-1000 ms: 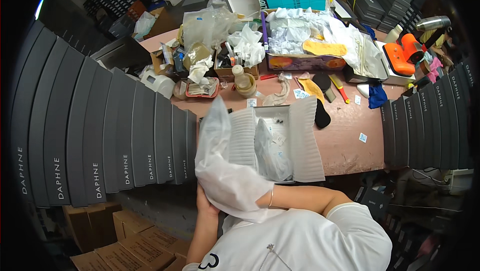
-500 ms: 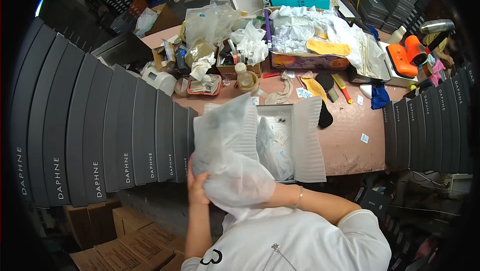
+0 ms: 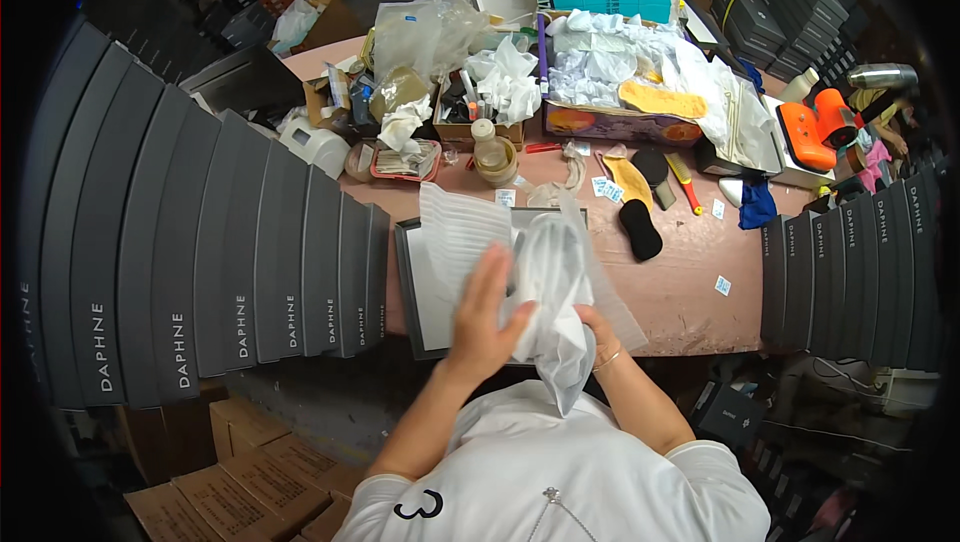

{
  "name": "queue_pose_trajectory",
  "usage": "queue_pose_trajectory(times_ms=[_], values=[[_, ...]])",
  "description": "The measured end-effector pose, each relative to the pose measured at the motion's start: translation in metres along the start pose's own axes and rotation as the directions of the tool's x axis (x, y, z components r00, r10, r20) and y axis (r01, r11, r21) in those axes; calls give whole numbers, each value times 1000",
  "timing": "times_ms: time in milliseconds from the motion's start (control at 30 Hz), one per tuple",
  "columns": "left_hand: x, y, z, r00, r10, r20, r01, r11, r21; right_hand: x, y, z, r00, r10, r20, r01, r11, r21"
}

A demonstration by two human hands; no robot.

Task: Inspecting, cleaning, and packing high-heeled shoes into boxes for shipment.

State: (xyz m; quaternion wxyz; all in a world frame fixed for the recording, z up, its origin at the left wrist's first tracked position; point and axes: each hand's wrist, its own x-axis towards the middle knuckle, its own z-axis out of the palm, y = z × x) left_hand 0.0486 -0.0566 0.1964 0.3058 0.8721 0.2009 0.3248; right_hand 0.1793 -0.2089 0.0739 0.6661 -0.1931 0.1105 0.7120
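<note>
A translucent white bag (image 3: 556, 292) with a bulky item inside, its shape blurred by the film, is held over an open grey shoebox (image 3: 408, 287). My right hand (image 3: 600, 334) grips the bag's right side, fingers partly hidden behind it. On the other side my left hand (image 3: 485, 327) is spread, thumb against the bag, its fingertips smeared by motion. White ribbed packing foam (image 3: 455, 237) lies across the box's left part, and another flap of it (image 3: 622, 312) sticks out on the right. The bag and hands cover most of the box's inside.
Grey shoeboxes stand in rows at left (image 3: 255, 242) and right (image 3: 860, 252). Behind are a carton of crumpled tissue (image 3: 620, 120), a bottle (image 3: 490, 150), a black sponge-like pad (image 3: 640, 230), a yellow-red brush (image 3: 684, 180) and an orange tool (image 3: 808, 130). Brown cartons (image 3: 255, 482) sit lower left.
The bag has come down from the left to above the box. My right hand, earlier covered by the bag, now grips its right side. My left hand has opened and moved right.
</note>
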Motion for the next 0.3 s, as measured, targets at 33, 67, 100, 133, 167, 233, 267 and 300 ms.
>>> queue_pose_trajectory(times_ms=[33,67,100,133,167,233,267,300], values=[[-2,-11,-28,993,89,-81,-81,992,96,-12,-12,-3,992,-112,-59,107,991,-86],[-11,-30,-50,971,-94,-218,93,996,-15,-22,-21,-8,969,-224,-102,205,964,-172],[-19,-54,-71,969,-195,-151,204,978,48,-29,-33,-25,952,-247,-183,204,953,-223],[-27,-81,-86,951,-296,-95,306,945,118,-35,-45,-45,927,-271,-259,198,940,-278],[-39,-104,-86,915,-400,-46,401,896,189,-45,-54,-55,910,-317,-268,242,930,-278],[-70,-119,-49,865,-362,348,300,928,220,-55,-66,-67,870,-408,-278,329,899,-288],[-79,-115,-20,888,-215,408,149,971,187,-58,-70,-59,866,-424,-263,348,891,-291],[-80,-115,-14,884,-207,420,149,975,167,-70,-74,-47,856,-447,-259,371,881,-292]])
